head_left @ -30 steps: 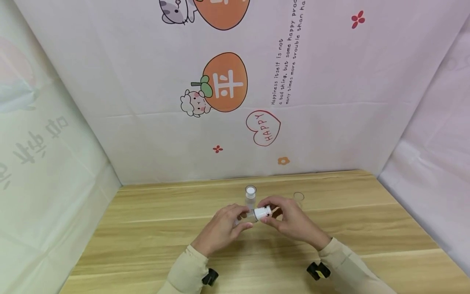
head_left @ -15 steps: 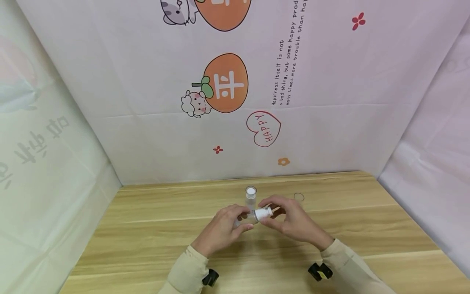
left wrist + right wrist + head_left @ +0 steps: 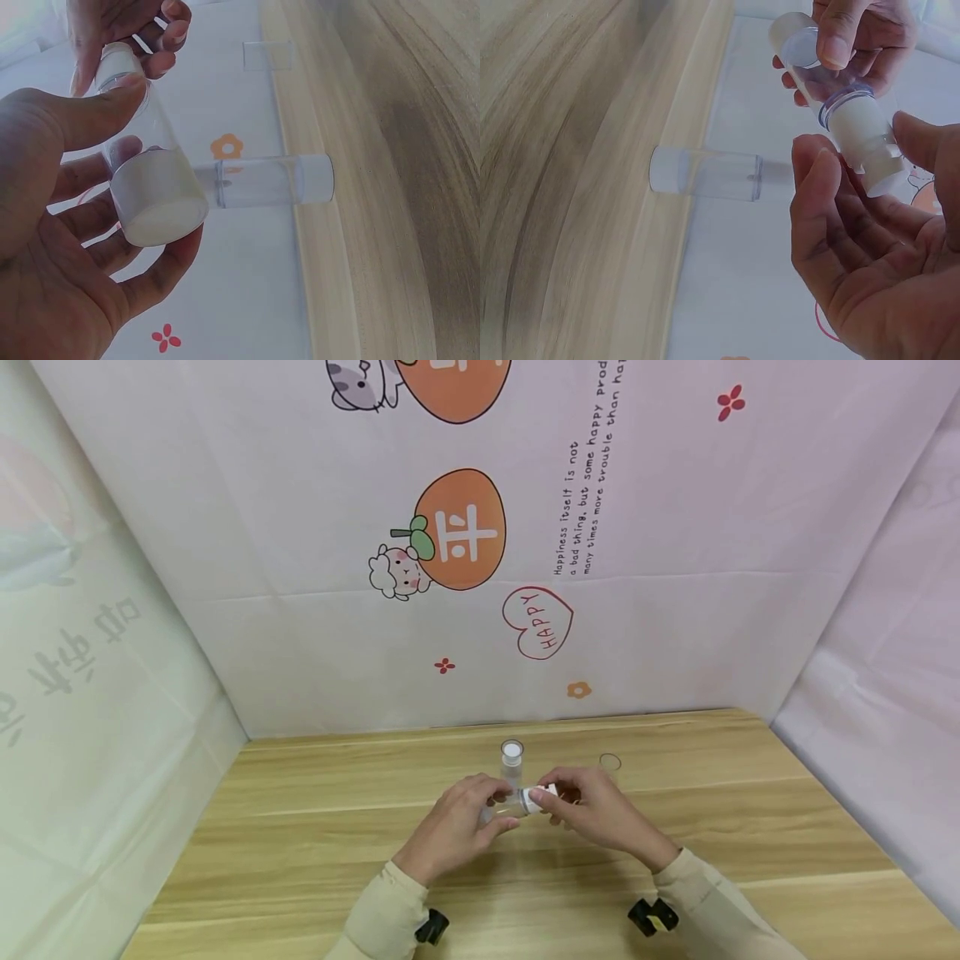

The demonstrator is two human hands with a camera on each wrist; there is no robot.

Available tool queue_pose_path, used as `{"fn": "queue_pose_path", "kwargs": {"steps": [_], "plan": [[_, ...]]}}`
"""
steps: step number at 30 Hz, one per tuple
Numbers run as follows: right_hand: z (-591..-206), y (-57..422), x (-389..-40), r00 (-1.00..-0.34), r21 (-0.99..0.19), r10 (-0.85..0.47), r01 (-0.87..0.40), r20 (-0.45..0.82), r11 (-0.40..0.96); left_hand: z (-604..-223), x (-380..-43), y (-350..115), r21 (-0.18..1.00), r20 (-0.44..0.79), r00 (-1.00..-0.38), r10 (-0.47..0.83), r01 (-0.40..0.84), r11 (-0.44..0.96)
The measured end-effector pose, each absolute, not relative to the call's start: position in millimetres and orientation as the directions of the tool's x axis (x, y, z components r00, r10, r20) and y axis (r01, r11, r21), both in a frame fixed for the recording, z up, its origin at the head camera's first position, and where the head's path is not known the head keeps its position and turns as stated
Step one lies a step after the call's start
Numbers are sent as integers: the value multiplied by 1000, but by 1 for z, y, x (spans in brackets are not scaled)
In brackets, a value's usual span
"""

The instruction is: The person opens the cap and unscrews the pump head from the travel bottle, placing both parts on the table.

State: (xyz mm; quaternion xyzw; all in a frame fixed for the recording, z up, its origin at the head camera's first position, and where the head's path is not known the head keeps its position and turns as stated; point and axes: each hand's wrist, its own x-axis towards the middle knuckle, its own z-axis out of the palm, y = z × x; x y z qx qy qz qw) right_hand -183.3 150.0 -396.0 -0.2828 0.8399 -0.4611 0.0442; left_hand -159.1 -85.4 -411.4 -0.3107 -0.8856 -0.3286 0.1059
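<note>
A clear pump bottle (image 3: 507,810) with a white base and white pump top (image 3: 118,63) is held tilted above the table. My left hand (image 3: 459,820) grips its clear body, thumb on one side and fingers curled round the other. At the other end, my right hand (image 3: 592,806) has its thumb against the white pump top and its fingers curved round the far side. The right wrist view shows the white collar (image 3: 859,124) between that thumb and the fingertips. Just behind stands a second clear bottle (image 3: 720,175), upright on its white base.
A clear open-topped cap (image 3: 268,56) stands on the wooden table (image 3: 315,827), to the right of the standing bottle. A white printed cloth (image 3: 337,652) rises along the table's back edge, with more cloth at both sides.
My right hand's thumb has moved up onto the white pump top and its fingers have shifted round it. The left hand keeps its grip on the bottle with little movement.
</note>
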Motion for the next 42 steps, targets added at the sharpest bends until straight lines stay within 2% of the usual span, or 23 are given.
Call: {"fn": "queue_pose_path", "kwargs": {"steps": [20,23,31,42], "plan": [[-396,150,-182,-756,-753,-575,-567,313,335,-414,-161,-89,567,377,-790,483,609,554],[-397,150,-183,-759,-748,-568,-568,317,342,-413,-161,-89,570,365,-798,479,599,563],[-396,148,-183,-822,-767,-509,-493,255,411,-412,-162,-89,555,384,-794,472,607,570],[-395,145,-181,-868,-818,-490,-336,77,467,-411,-160,-88,518,405,-786,466,618,591]]}}
